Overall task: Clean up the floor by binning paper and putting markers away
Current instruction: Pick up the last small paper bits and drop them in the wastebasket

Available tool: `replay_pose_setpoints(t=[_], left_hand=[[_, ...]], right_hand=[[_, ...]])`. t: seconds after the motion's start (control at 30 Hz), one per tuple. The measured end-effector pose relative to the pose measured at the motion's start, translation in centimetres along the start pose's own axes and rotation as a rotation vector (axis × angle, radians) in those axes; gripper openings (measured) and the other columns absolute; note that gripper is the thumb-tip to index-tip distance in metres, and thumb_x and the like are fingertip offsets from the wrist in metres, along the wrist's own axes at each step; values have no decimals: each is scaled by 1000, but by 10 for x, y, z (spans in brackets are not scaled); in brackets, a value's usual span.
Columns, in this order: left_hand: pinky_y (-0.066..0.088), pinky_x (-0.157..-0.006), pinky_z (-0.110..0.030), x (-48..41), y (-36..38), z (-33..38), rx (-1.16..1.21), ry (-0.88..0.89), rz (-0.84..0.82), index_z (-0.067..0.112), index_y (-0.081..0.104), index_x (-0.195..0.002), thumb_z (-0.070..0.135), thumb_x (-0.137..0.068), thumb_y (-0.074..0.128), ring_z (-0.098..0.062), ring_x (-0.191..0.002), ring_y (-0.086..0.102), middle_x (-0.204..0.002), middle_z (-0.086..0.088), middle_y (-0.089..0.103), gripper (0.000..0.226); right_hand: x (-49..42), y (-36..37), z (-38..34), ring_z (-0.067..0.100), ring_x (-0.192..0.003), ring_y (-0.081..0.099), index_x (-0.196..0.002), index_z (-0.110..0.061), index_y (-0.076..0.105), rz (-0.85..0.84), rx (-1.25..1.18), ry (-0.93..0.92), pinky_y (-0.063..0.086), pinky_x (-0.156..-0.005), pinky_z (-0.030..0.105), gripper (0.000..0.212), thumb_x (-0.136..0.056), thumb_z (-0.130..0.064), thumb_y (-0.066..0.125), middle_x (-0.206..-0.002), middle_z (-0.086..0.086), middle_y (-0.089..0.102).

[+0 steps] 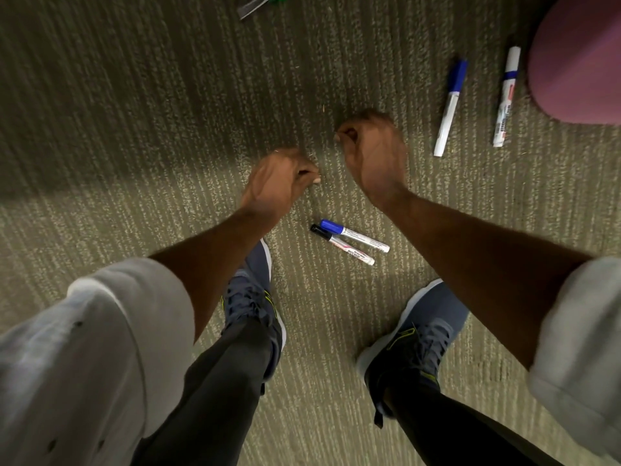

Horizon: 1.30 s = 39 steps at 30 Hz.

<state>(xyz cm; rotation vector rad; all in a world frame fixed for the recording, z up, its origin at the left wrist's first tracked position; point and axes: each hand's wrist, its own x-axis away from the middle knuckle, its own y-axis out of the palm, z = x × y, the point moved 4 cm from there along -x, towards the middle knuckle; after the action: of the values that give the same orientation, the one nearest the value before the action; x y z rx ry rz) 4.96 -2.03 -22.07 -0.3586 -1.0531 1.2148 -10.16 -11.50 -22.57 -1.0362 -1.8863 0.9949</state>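
Two markers lie side by side on the carpet between my feet: a blue-capped marker (354, 235) and a black-capped marker (342, 244). Two more lie at the upper right, a slim blue-capped marker (450, 107) and a thicker white marker with a blue band (506, 95). My left hand (277, 178) hangs above the carpet with fingers curled, nothing visible in it. My right hand (373, 153) is also curled shut with nothing seen in it, left of the slim marker. No paper is in view.
A pink rounded seat (578, 58) stands at the top right, close to the white marker. A dark flat object with a green piece (260, 4) lies at the top edge. My two grey shoes (252, 297) (413, 334) stand on the striped carpet.
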Motion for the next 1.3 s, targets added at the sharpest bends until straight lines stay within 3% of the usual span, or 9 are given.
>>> replay_pose_setpoints(t=[0.07, 0.23, 0.33, 0.53, 0.67, 0.87, 1.07, 1.17, 1.3], left_hand=[[57, -68, -35, -1, 1, -1, 6, -48, -9, 29, 75, -94, 32, -91, 68, -11, -75, 64, -89, 4, 71, 8], [56, -75, -29, -2, 1, 1, -6, -61, -10, 25, 67, -122, 30, -93, 66, -13, -86, 65, -107, -3, 73, 29], [44, -66, -25, -1, 1, 4, -136, 47, -3, 22, 69, -112, 32, -98, 59, -13, -81, 58, -100, -2, 67, 20], [48, -67, -27, 0, 1, 7, -199, 165, 7, 24, 70, -101, 22, -98, 55, -13, -85, 58, -97, 2, 63, 16], [44, -66, -25, -2, 0, 4, -85, 45, 79, 18, 71, -99, 24, -99, 54, -10, -78, 53, -97, -1, 66, 18], [50, -65, -24, -11, -6, -4, 79, -87, 122, 22, 75, -93, 27, -93, 66, -10, -72, 63, -90, 3, 72, 10], [41, -60, -24, -13, -3, -10, -25, 23, 90, 23, 71, -91, 31, -95, 61, -13, -68, 55, -85, -1, 67, 13], [46, -60, -30, -16, -2, -5, -86, 71, 30, 17, 69, -85, 26, -94, 58, -18, -70, 56, -87, -5, 66, 17], [38, -63, -26, -19, -4, -2, -72, 36, 39, 15, 70, -89, 20, -91, 60, -15, -73, 51, -88, -4, 64, 11]], right_hand=[[1, 3, -3, 16, -97, 61, -95, -28, 73, 11, -5, 11, 53, -81, 33, 11, -93, -28, 62, -100, -5, 68], [1, 3, -7, 18, -100, 61, -101, -26, 70, -11, 131, -60, 52, -84, 36, 13, -95, -26, 59, -105, -2, 67], [0, 5, -12, 21, -99, 61, -107, -18, 67, -23, 224, -122, 52, -82, 38, 23, -99, -29, 49, -107, 3, 65], [-13, 4, -17, 23, -100, 61, -109, -18, 65, 28, 148, -79, 51, -86, 42, 26, -100, -30, 44, -109, 5, 65], [-24, 6, -24, 18, -96, 64, -105, -26, 69, 64, 84, -29, 52, -83, 36, 20, -98, -29, 50, -105, -2, 67], [-26, 6, -29, 17, -83, 68, -99, -29, 74, 92, -2, 126, 55, -79, 36, 14, -94, -33, 61, -97, -5, 72], [-28, 11, -38, 24, -82, 67, -91, -18, 72, 150, -69, 212, 55, -73, 37, 19, -91, -31, 57, -91, 2, 70], [-32, 17, -42, 25, -87, 66, -97, -16, 70, 153, 10, 210, 55, -71, 38, 24, -92, -32, 53, -95, 5, 69], [-35, 20, -34, 24, -89, 64, -103, -14, 68, 95, 60, 170, 55, -70, 37, 29, -95, -34, 48, -98, 6, 67]])
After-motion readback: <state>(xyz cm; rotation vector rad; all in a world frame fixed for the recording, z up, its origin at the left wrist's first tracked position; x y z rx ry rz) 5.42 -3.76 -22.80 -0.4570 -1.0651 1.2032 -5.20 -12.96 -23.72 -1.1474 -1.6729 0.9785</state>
